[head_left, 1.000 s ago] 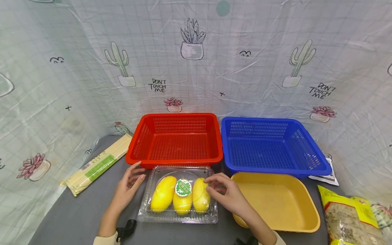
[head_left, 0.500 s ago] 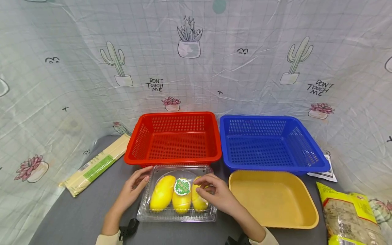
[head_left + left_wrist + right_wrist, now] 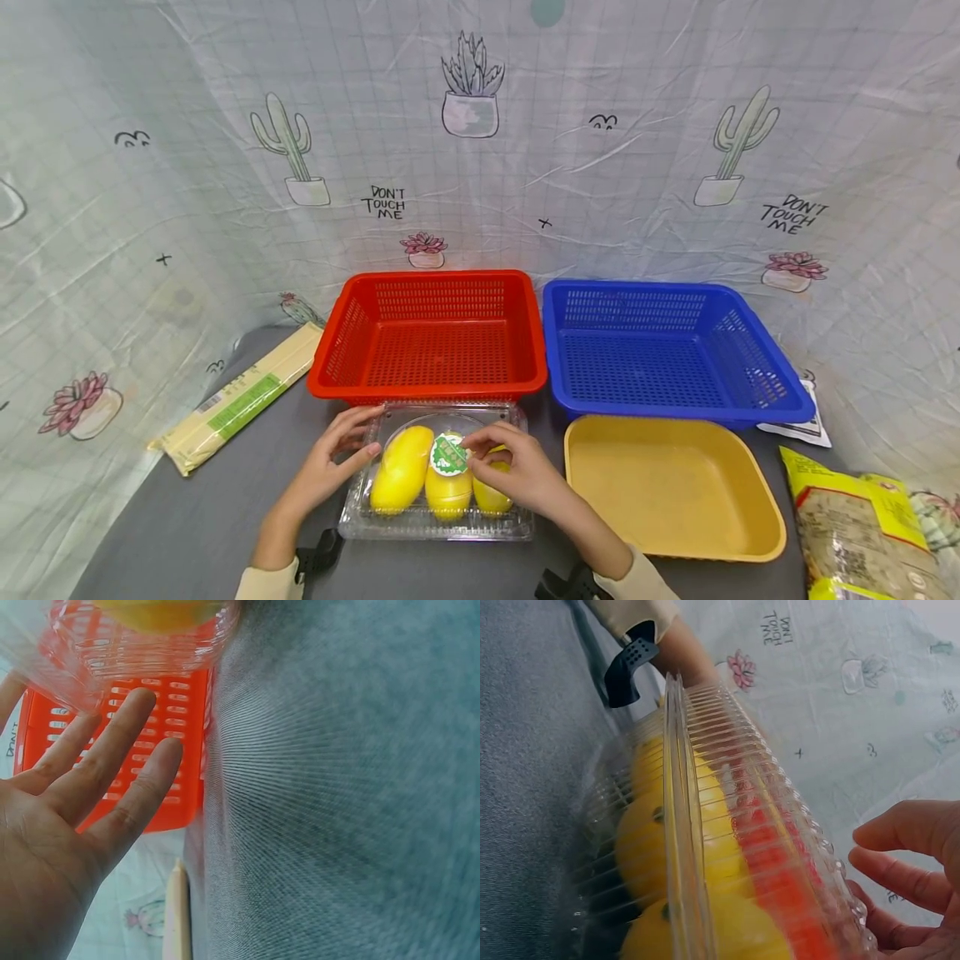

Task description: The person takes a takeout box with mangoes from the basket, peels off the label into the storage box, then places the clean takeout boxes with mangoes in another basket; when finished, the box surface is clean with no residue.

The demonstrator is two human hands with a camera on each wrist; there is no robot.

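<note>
A clear plastic clamshell box (image 3: 420, 527) sits on the grey cloth, holding three yellow mangoes (image 3: 402, 471). On its lid is a round green and white sticker (image 3: 447, 457). My left hand (image 3: 324, 467) is at the box's far left corner, fingers spread and lightly bent; in the left wrist view, the fingertips (image 3: 140, 698) are right by the plastic. Over the lid's right half is my right hand (image 3: 517, 472), its thumb and forefinger tips beside the sticker. The right wrist view has these fingertips (image 3: 866, 834) close together above the lid, with nothing seen between them.
Behind the box stand a red basket (image 3: 427, 392) and a blue basket (image 3: 675, 410). A yellow tray (image 3: 675, 500) is to the right, beside a yellow bag of grains (image 3: 862, 533). A long flat package (image 3: 243, 400) lies at the left; a white packet (image 3: 810, 425) peeks out behind the blue basket.
My right hand has moved left across the lid, from the right mango to the sticker's edge. My left hand has come in from the left to the box's corner. The box has stayed put.
</note>
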